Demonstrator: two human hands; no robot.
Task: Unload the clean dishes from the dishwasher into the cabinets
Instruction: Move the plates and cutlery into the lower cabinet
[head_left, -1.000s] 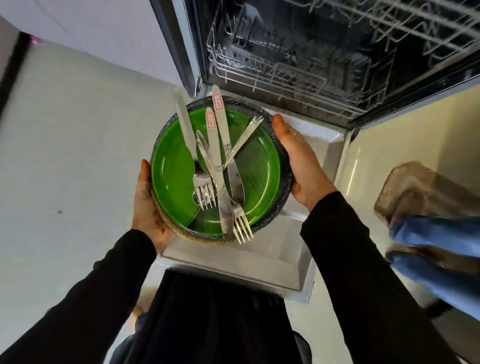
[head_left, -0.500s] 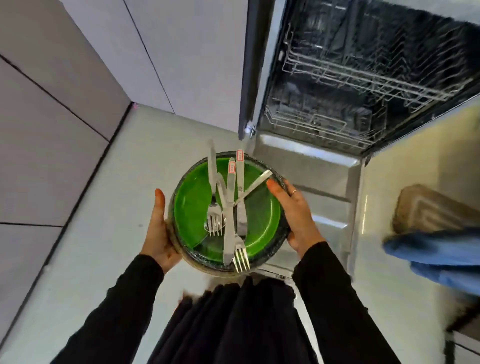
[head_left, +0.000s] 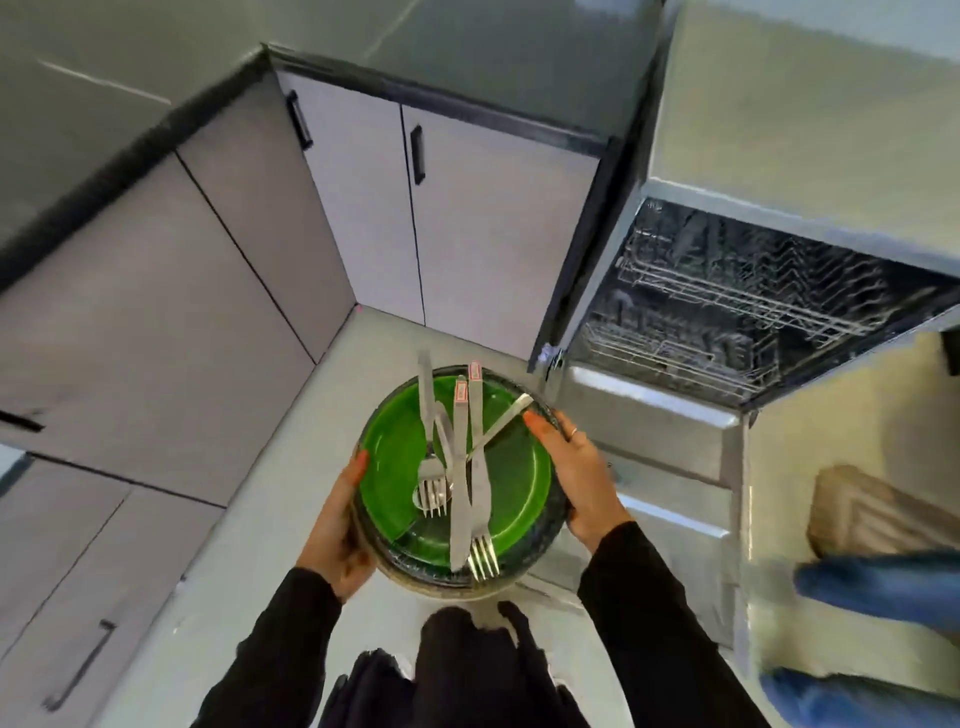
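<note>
A stack of plates (head_left: 511, 478), green ones on top of a dark-rimmed one, is held level in front of me. My left hand (head_left: 337, 530) grips its left rim and my right hand (head_left: 576, 475) grips its right rim. Several pieces of cutlery (head_left: 462, 467), forks, knives and a spoon, lie loose across the top green plate. The open dishwasher (head_left: 727, 322) stands to the right, its wire racks showing no dishes and its door (head_left: 665, 467) folded down.
Grey lower cabinets (head_left: 467, 218) with black handles line the corner ahead and the left wall (head_left: 130, 338). A person's blue-jeaned legs (head_left: 878, 587) stand at the right beside a brown mat (head_left: 883, 514). Pale floor (head_left: 249, 545) lies between me and the cabinets.
The view has risen and swung left, away from the dishwasher, bringing the corner cabinets into sight. The plate stack with its cutlery stays held in both hands.
</note>
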